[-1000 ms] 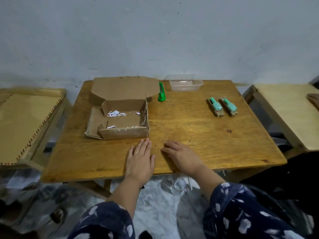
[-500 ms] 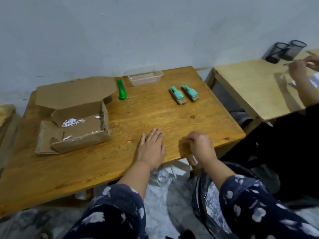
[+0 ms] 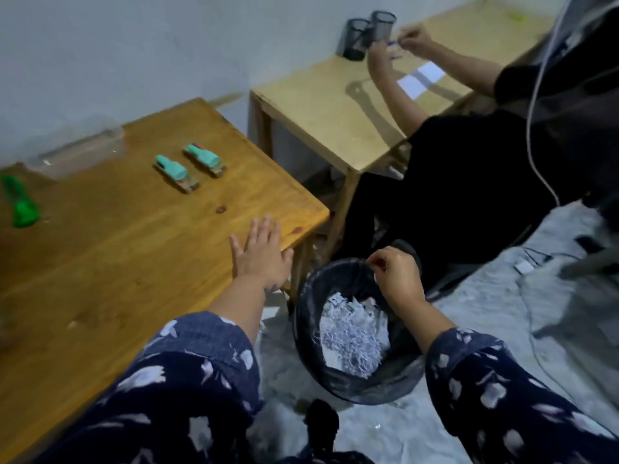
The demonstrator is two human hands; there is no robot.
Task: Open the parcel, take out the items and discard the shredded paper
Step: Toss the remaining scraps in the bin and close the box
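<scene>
My left hand lies flat on the near right corner of the wooden counter, fingers straight and spread, gripping nothing. My right hand hangs over the far rim of the black-lined bin on the floor beside the counter, its fingers curled with thumb and forefinger pressed together; whether a scrap is pinched between them I cannot tell. The shredded paper sits in a white heap inside the bin, below that hand. On the counter, the two mint-green toy cars stand side by side towards the far edge, well apart from my left hand. A green utility knife lies at the left edge of view, and a blurred clear plastic tray rests against the wall. At the next table another person in black works near two dark mesh cups.
</scene>
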